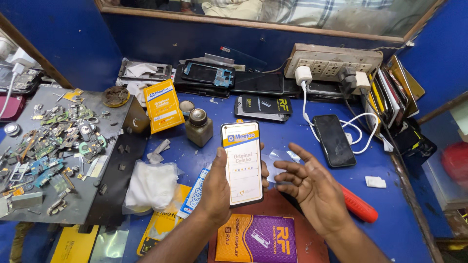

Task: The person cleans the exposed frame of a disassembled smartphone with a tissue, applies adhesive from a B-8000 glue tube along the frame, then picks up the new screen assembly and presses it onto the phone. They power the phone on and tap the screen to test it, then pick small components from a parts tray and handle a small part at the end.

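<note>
Phone display, white and orange with its film on, stands upright in our left hand above the near middle of the blue bench, thumb and fingers wrapped around its edges, while our right hand hovers just beside it, fingers spread and holding nothing.

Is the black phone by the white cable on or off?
Cannot tell; the black phone lies flat, its screen dark.
</note>
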`<state>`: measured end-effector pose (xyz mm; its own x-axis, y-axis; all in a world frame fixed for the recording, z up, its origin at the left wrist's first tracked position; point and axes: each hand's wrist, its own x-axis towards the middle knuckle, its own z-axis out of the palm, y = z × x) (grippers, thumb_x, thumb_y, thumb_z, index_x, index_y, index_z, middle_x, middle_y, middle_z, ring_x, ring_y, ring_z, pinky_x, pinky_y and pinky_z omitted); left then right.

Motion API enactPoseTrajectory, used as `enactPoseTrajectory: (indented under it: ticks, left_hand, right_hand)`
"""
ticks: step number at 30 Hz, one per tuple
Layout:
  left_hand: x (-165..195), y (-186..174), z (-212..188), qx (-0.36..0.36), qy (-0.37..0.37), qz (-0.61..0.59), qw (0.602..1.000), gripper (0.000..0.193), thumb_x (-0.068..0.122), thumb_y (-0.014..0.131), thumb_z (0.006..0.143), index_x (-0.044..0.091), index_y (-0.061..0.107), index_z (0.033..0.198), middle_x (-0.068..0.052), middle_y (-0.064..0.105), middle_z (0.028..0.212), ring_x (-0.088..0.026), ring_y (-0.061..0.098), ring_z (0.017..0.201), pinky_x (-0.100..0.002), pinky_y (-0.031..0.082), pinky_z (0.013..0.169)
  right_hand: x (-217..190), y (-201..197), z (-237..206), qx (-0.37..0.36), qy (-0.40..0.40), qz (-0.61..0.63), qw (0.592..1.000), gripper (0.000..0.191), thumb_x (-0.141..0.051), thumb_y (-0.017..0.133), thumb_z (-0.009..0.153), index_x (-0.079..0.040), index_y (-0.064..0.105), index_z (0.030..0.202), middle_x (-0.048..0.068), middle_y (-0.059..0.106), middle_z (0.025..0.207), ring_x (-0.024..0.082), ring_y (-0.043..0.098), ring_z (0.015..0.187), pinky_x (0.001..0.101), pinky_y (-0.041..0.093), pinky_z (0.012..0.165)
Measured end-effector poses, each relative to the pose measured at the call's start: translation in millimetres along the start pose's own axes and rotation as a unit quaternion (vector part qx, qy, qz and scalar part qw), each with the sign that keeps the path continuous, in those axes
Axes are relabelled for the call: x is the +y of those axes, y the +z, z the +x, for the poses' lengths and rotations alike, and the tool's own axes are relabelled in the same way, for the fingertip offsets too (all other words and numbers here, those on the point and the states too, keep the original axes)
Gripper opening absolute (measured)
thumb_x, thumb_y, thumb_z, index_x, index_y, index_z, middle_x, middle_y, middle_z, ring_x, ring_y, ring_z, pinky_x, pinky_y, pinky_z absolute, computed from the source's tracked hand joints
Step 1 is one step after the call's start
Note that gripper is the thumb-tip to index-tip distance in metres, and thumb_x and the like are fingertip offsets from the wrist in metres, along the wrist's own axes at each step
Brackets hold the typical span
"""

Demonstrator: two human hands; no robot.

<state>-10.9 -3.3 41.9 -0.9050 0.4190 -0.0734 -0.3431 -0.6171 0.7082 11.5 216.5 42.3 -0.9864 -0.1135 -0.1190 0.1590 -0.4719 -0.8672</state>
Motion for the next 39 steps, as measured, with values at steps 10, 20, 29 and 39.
enactPoseTrajectory:
  ticks: [10,20,29,39]
  left_hand:
    - [-5.4,-1.0,-1.4,-0.025,0.036,-0.043,0.998,0.088,0.070,0.024,0.100,0.003,0.046,0.151,-0.011,0.067,0.107,-0.019,0.070,0.092,-0.034,0.060,0.082]
    - [-13.1,2.4,-4.0,-0.038,0.023,-0.069,0.997,0.089,0.071,0.028,0.097,0.004,0.043,0.154,-0.012,0.067,0.109,-0.019,0.071,0.094,-0.034,0.061,0.081]
    - [-22.2,2.4,-3.8,-0.040,0.034,-0.061,0.997,0.089,0.071,0.029,0.099,0.000,0.045,0.151,-0.012,0.067,0.108,-0.020,0.070,0.094,-0.034,0.060,0.081]
    - [-14.4,10.0,-7.5,-0.065,0.027,-0.068,0.995,0.087,0.073,0.031,0.093,0.006,0.044,0.147,-0.012,0.069,0.111,-0.022,0.071,0.098,-0.036,0.060,0.081]
  right_hand:
    - [30.4,-4.3,-6.1,-0.061,0.114,-0.063,0.990,0.051,-0.032,0.045,0.105,0.011,0.062,0.124,0.020,0.073,0.104,0.027,0.074,0.092,0.0407,0.062,0.083]
    - [38.4,11.2,-14.8,-0.091,0.136,-0.053,0.985,0.046,-0.029,0.051,0.101,0.007,0.063,0.128,0.018,0.077,0.109,0.023,0.076,0.097,0.0359,0.061,0.083]
    - [51.6,11.3,-16.4,-0.040,0.144,-0.039,0.988,0.036,-0.021,0.057,0.099,0.005,0.066,0.124,0.014,0.077,0.107,0.020,0.075,0.092,0.0358,0.062,0.082]
    - [51.4,10.1,-16.9,0.003,0.104,-0.104,0.989,0.033,-0.019,0.059,0.097,0.007,0.069,0.115,0.014,0.079,0.100,0.019,0.077,0.089,0.0363,0.064,0.081]
